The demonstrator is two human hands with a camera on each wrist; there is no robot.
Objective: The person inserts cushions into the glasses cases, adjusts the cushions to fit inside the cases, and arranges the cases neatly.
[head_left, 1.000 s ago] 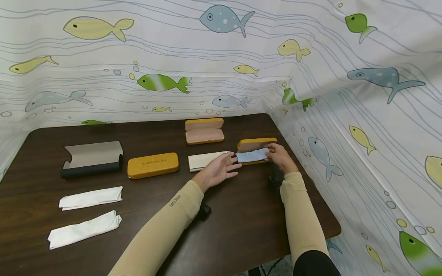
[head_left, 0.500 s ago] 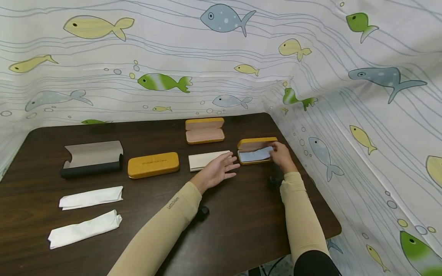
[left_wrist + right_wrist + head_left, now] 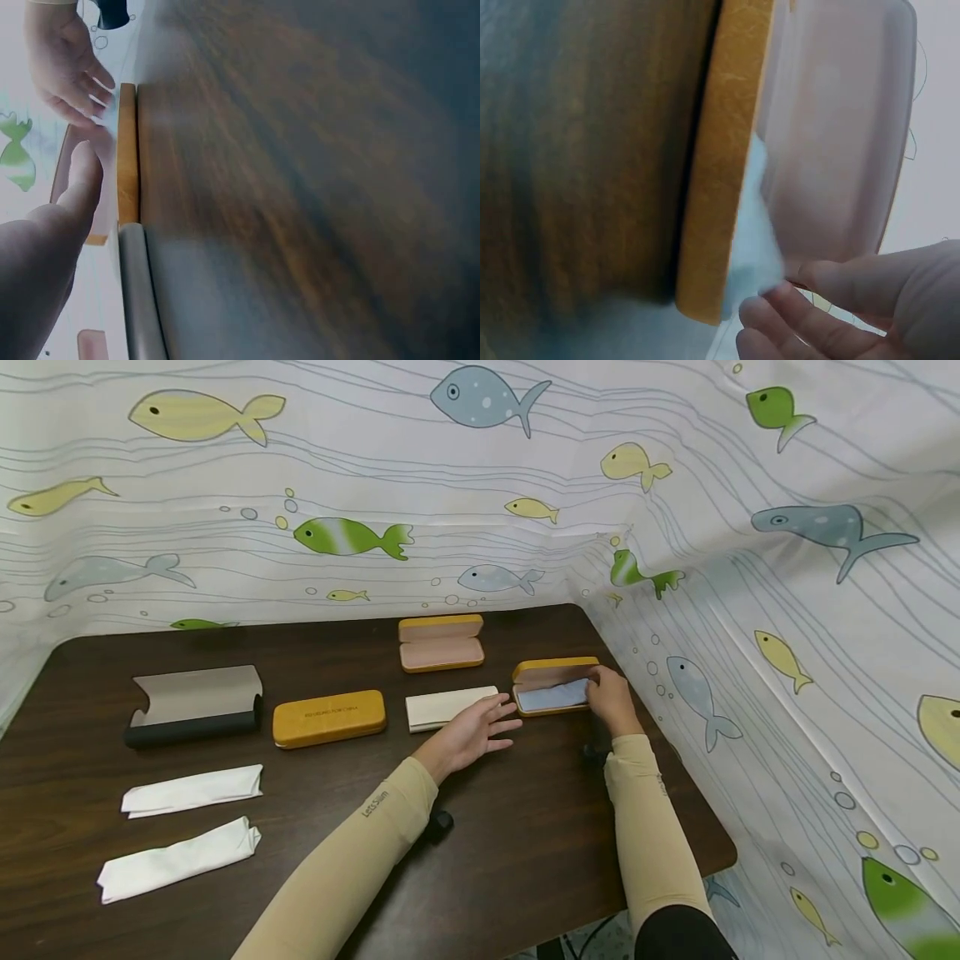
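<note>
A folded light-blue cloth (image 3: 555,695) lies inside an open yellow glasses case (image 3: 555,665) at the table's right side. My right hand (image 3: 613,697) is at the cloth's right end; in the right wrist view its thumb and fingertips pinch the cloth's corner (image 3: 754,255) at the end of the case. My left hand (image 3: 468,735) hovers left of this case, palm turned up and fingers spread, holding nothing. It overlaps the right end of a closed cream-white glasses case (image 3: 442,706).
Another open yellow glasses case (image 3: 442,653) stands at the back. Further left are a closed yellow case (image 3: 330,720) and an open dark-green case (image 3: 198,722). Two folded white cloths (image 3: 193,791) lie front left. A fish-print curtain (image 3: 675,610) borders the table's back and right.
My right hand has lowered the blue cloth from above the right yellow case down into it. My left hand has drawn slightly back from the case, its fingers still spread.
</note>
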